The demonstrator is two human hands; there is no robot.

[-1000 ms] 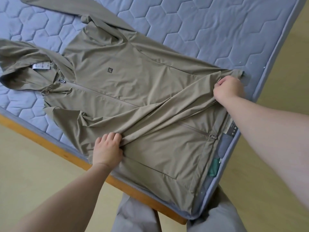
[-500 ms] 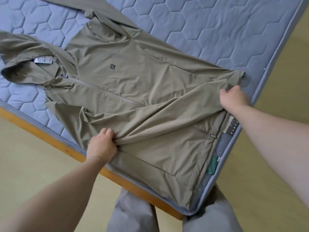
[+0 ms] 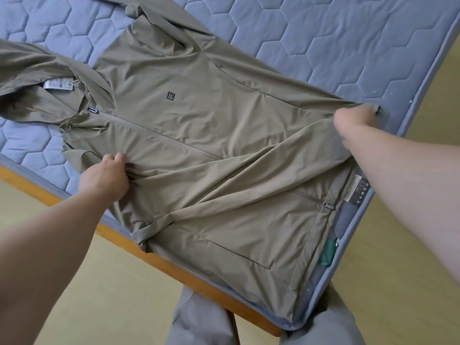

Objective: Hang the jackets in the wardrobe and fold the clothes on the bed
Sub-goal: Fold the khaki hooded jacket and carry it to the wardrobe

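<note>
An olive hooded zip jacket (image 3: 199,120) lies front up across the corner of the bed, hood to the left, hem to the right. One sleeve lies folded diagonally over the front. My left hand (image 3: 104,178) grips the jacket fabric near the shoulder end of that sleeve, fingers curled into the cloth. My right hand (image 3: 353,123) pinches the sleeve's cuff end at the hem, near the mattress edge.
The blue quilted mattress (image 3: 323,46) sits on a wooden bed frame (image 3: 174,272). Its corner points toward my legs in grey trousers (image 3: 204,322). A label and a green tag (image 3: 327,252) show on the mattress side. Pale yellow floor (image 3: 112,282) surrounds the bed.
Both hands have moved farther up the jacket, carrying the folded sleeve higher across the front. My left hand shifted toward the shoulder, my right hand toward the far hem corner.
</note>
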